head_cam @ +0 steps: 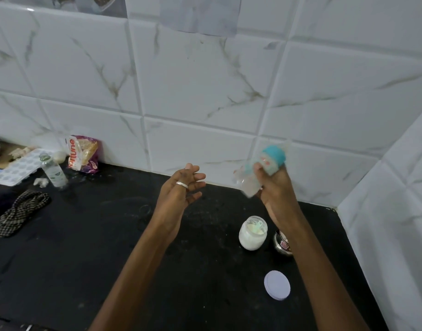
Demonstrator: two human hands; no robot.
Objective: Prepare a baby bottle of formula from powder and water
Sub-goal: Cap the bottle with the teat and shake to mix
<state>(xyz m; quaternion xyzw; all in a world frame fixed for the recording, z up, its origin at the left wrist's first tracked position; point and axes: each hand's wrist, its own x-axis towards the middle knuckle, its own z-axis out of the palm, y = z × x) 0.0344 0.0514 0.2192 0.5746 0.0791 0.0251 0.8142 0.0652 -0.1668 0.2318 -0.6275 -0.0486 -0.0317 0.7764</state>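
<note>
Across the back, a white veined tiled wall point(205, 80), turning at a corner into a second tiled wall point(396, 223) on the right. Below, a black counter point(85, 254), shut in by the back wall along its far edge and by the side wall on the right. Broad open stretch of counter through the middle and lower left, dusted with pale specks.

Raised above the counter, apart from each other:
- Left hand point(181, 187): fingers straight and spread, holding nothing, a ring point(182, 184) on one finger.
- Right hand point(275, 187): fingers curled round the baby bottle point(249, 183).

Baby bottle tilted and blurred, up in the air in front of the back wall, teal collar point(274, 156) uppermost, clear body slanting down to the left; contents impossible to tell through the blur.

Crowded into the far left:
- a checked cloth point(19, 211), bunched on the counter
- a white moulded tray point(16, 168)
- a printed packet point(83, 154), against the wall
- a clear plastic water bottle point(53, 172), standing between tray and packet

Beneath the right forearm, toward the side wall: an open jar of white powder point(253, 237) with a pale scoop point(258, 226) inside. Just beside the jar, partly hidden by the forearm, a small steel cup point(282, 243). Nearer the camera, apart from the jar, a round white lid point(276, 285) flat on the counter.
</note>
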